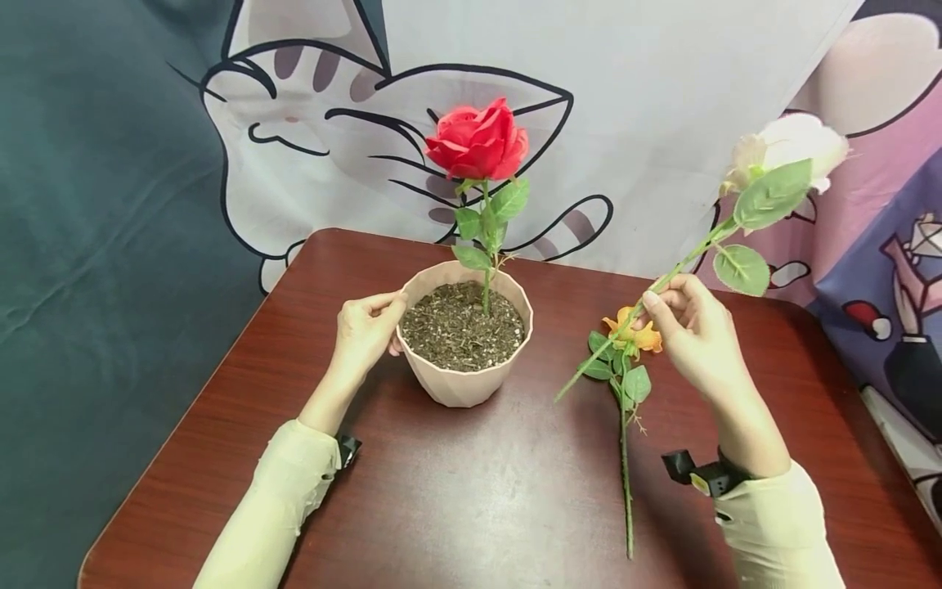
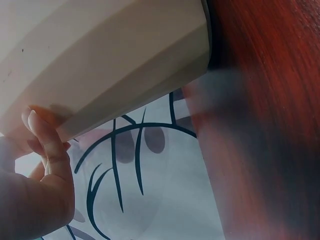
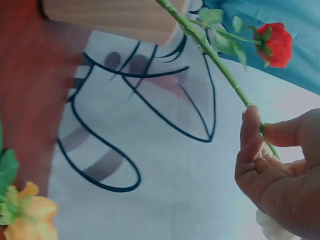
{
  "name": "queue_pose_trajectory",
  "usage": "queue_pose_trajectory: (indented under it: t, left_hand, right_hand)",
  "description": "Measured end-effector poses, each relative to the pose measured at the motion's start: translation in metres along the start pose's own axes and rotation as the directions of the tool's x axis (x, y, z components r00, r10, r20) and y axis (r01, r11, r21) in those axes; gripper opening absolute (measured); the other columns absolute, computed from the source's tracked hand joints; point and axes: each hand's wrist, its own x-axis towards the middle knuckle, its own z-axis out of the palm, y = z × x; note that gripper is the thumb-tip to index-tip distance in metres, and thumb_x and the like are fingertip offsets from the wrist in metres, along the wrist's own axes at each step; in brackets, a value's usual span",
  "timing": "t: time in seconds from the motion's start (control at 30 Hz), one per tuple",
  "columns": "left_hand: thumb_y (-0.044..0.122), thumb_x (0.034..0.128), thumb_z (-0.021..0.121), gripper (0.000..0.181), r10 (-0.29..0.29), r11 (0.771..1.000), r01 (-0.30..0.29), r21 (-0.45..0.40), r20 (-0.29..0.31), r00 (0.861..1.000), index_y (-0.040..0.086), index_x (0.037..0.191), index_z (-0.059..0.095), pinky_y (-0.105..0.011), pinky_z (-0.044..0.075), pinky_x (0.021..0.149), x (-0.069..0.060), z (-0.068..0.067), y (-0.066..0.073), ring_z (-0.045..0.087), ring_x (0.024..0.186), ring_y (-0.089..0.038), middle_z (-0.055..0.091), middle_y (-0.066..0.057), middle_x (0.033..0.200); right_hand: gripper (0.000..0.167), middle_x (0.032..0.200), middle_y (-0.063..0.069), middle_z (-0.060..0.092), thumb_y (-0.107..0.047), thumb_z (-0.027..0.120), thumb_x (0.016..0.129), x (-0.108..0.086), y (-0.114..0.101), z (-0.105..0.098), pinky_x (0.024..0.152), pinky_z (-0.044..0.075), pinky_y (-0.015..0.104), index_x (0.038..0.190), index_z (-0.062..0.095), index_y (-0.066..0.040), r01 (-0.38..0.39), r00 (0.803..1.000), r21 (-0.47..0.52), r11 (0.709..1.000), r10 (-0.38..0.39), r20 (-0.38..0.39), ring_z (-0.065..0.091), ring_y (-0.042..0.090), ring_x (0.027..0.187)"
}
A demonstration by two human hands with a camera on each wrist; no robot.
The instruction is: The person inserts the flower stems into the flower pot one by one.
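A beige faceted pot (image 1: 459, 384) filled with dark soil (image 1: 456, 331) holds an upright red rose (image 1: 482, 143), its stem in the soil. My left hand (image 1: 364, 331) pinches the pot's left rim between thumb and fingers; in the left wrist view the fingers (image 2: 50, 145) lie against the pot wall (image 2: 125, 55). To the right, my right hand (image 1: 699, 335) pinches the green stem of a white rose (image 1: 798, 151) in the air, bloom up and to the right, stem end pointing down-left. In the right wrist view, thumb and fingers close on that stem (image 3: 220, 65).
An orange flower (image 1: 633, 331) lies on the reddish-brown table (image 1: 471, 491), right of the pot and partly behind the white rose's stem, with its own stem toward the front edge. Behind the table hangs a cloth (image 1: 625, 123) with cartoon cats.
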Motion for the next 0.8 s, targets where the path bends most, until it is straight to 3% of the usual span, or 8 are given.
queue_pose_trajectory:
  t: [0.2, 0.27, 0.43, 0.7, 0.8]
  left_hand:
    - [0.027, 0.0884, 0.061, 0.025, 0.001, 1.0, -0.001, -0.002, 0.007, 1.0, 0.01, 0.101, 0.073, -0.03, 0.049, 0.038, 0.0, -0.001, -0.001, 0.054, 0.033, -0.014, 0.056, 0.001, 0.044]
    - [0.026, 0.0886, 0.06, 0.024, 0.01, 1.0, -0.01, -0.004, 0.009, 1.0, 0.01, 0.1, 0.073, -0.03, 0.049, 0.038, 0.001, -0.001, -0.002, 0.054, 0.033, -0.014, 0.056, 0.0, 0.044]
    - [0.024, 0.089, 0.059, 0.024, 0.017, 1.0, -0.017, -0.006, 0.015, 1.0, 0.009, 0.102, 0.073, -0.031, 0.049, 0.039, 0.001, -0.001, -0.002, 0.053, 0.033, -0.014, 0.056, 0.001, 0.044]
    - [0.021, 0.0887, 0.059, 0.024, 0.025, 1.0, -0.025, -0.013, 0.006, 1.0, 0.008, 0.103, 0.072, -0.041, 0.05, 0.041, 0.0, -0.001, -0.001, 0.054, 0.034, -0.017, 0.056, -0.001, 0.045]
    - [0.021, 0.0887, 0.059, 0.024, 0.023, 1.0, -0.023, -0.017, 0.009, 1.0, 0.009, 0.103, 0.072, -0.042, 0.05, 0.042, 0.0, 0.0, -0.001, 0.054, 0.034, -0.018, 0.056, -0.001, 0.045]
  right_hand:
    - [0.009, 0.067, -0.014, 0.063, -0.006, 0.054, 0.093, 0.012, -0.016, -0.003, 0.053, 0.044, 0.011, 0.091, 0.049, -0.013, 0.05, 0.998, 0.174, 0.984, -0.041, -0.055, 0.061, 0.001, 0.06]
    - [0.01, 0.068, -0.011, 0.063, -0.004, 0.053, 0.093, 0.017, -0.022, -0.005, 0.061, 0.049, 0.013, 0.092, 0.049, -0.013, 0.073, 0.995, 0.228, 0.971, -0.057, -0.077, 0.062, 0.003, 0.062]
    - [0.007, 0.069, -0.005, 0.065, -0.006, 0.052, 0.094, 0.03, -0.04, -0.008, 0.064, 0.048, 0.016, 0.094, 0.05, -0.013, 0.138, 0.987, 0.328, 0.935, -0.101, -0.126, 0.062, 0.007, 0.061]
    - [0.011, 0.07, -0.001, 0.067, -0.004, 0.054, 0.092, 0.044, -0.052, 0.007, 0.063, 0.044, 0.021, 0.096, 0.051, -0.015, 0.233, 0.971, 0.41, 0.882, -0.188, -0.148, 0.063, 0.008, 0.06]
    - [0.01, 0.07, -0.006, 0.067, -0.007, 0.053, 0.094, 0.047, -0.053, 0.016, 0.064, 0.045, 0.021, 0.096, 0.049, -0.016, 0.242, 0.968, 0.33, 0.912, -0.205, -0.144, 0.063, 0.007, 0.062]
